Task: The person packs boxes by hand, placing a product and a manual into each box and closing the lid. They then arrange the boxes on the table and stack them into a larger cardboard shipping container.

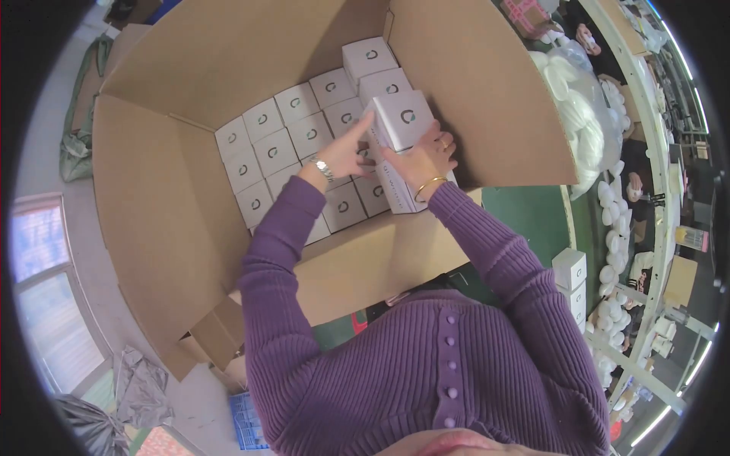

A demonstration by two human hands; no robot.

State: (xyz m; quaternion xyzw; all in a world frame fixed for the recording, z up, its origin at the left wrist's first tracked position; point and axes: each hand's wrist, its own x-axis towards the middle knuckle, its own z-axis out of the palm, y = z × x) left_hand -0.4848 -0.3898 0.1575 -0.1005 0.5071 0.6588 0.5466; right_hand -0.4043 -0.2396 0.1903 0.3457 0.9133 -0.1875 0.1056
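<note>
A small white box (403, 118) with a round dark-and-green logo sits raised at the right side of the large carton, above other white boxes. My right hand (422, 159) grips its lower right edge, thumb in front and fingers around the side; a ring and a gold bangle show. At its left side is my left hand (346, 156), with a watch on the wrist, the thumb along the box's edge and the other fingers curled lower down. Rows of matching white boxes (310, 135) lie inside the cardboard carton (186, 68). The box's underside is hidden.
The carton's flaps stand up around the boxes, with a front flap (380, 258) toward my body. To the right are a green table surface (525, 216), a stack of white boxes (570, 273), and plastic bags of white items (570, 114). A blue crate (247, 422) stands below left.
</note>
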